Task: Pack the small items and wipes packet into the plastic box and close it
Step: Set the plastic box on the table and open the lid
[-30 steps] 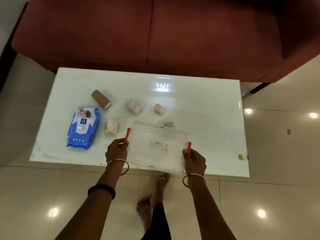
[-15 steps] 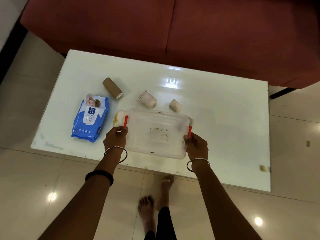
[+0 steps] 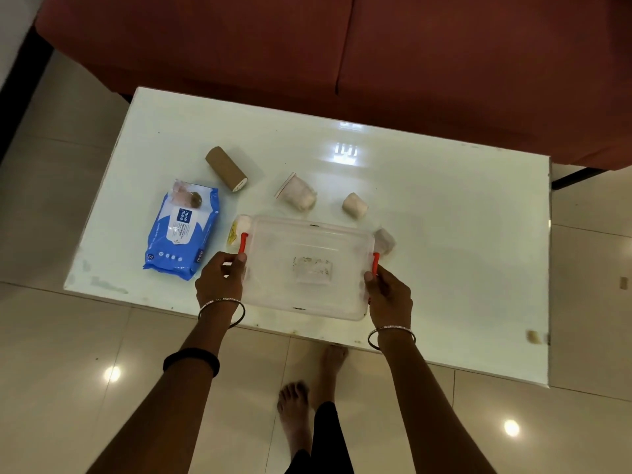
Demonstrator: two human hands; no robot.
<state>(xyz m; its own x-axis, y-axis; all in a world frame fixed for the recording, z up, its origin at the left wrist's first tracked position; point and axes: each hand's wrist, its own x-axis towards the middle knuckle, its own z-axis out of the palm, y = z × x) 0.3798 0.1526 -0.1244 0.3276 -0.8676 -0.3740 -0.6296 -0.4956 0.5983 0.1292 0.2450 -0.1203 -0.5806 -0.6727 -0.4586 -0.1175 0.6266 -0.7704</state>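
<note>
Fingers (image 3: pixel 239 260) of both hands were clamped on the plastic box's (image 3: pixel 309 268) red latches; since a second earlier it had come down onto the worktop (image 3: pixel 444 217), lid on, wipes packet (image 3: pixel 183 229) and rolls outside — opening looked next

The plastic box (image 3: pixel 309 268) between the left hand (image 3: pixel 219 282) and the right hand (image 3: pixel 388 294) is clear, with an orange-red clip (image 3: pixel 243 242) at each end. Left of the left hand, the wipes packet (image 3: pixel 183 230) is blue with a white label. Beyond it lies a brown roll (image 3: pixel 225 168). The small rolls (image 3: pixel 354 205) past the box are off-white. The table (image 3: pixel 444 217) is glossy white, the sofa (image 3: pixel 342 56) dark red, the floor (image 3: pixel 68 371) beige tile.
</note>
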